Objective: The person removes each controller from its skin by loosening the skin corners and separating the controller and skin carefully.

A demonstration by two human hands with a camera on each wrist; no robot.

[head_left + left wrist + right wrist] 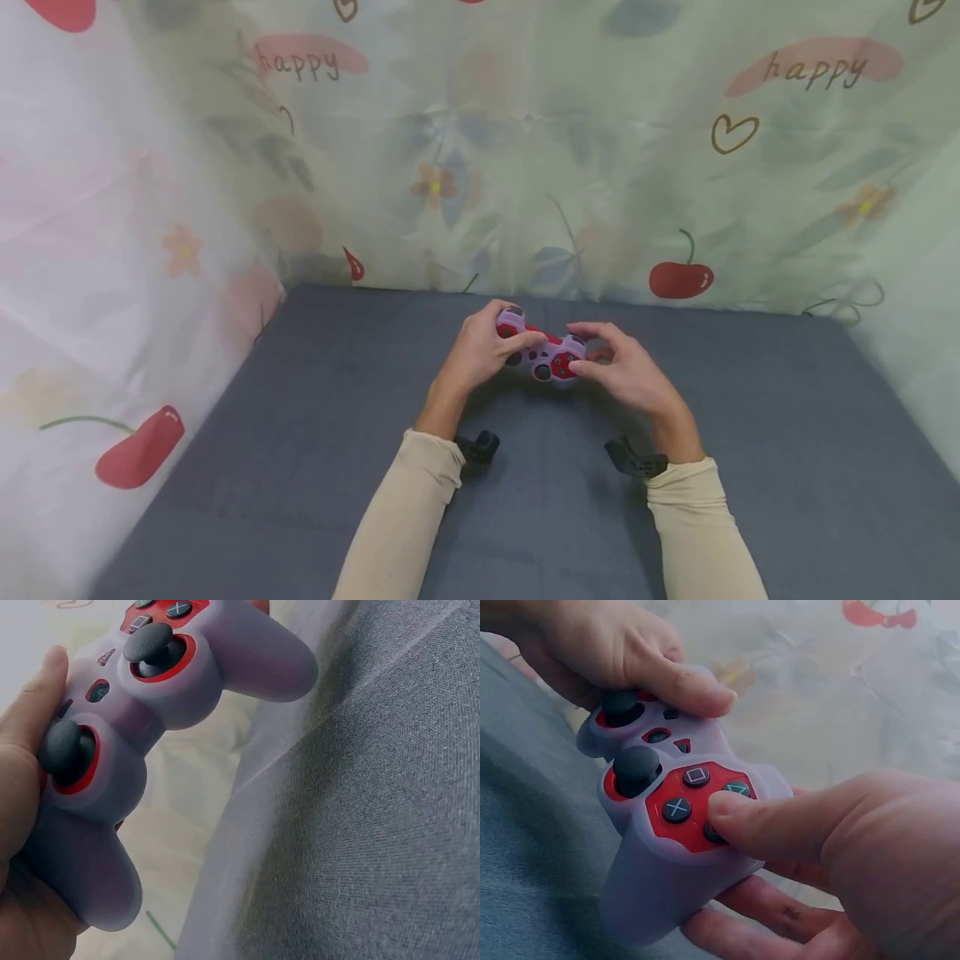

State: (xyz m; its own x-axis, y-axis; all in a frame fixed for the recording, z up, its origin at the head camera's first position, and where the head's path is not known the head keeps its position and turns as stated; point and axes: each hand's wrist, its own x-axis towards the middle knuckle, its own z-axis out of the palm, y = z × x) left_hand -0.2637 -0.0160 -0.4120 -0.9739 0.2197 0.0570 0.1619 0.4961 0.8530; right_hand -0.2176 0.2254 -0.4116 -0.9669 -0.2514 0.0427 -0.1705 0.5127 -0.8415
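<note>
We see the left hand (480, 350) curled round the left grip of the game controller (546, 354), its thumb laid across the face above the left stick (621, 705), which steadies the pad just above the grey surface (315, 467). To the controller's right, the right hand (626, 371) cradles the other grip from beneath, fingers (780, 907) wrapped under, thumb pressing the red button cluster (694, 799). Behind the controller hangs a cherry-print curtain (675, 192). Nothing lies between the hands and the controller.

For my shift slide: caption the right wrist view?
Right hand thumb presses a button on a purple game controller; left hand grips it.
</note>
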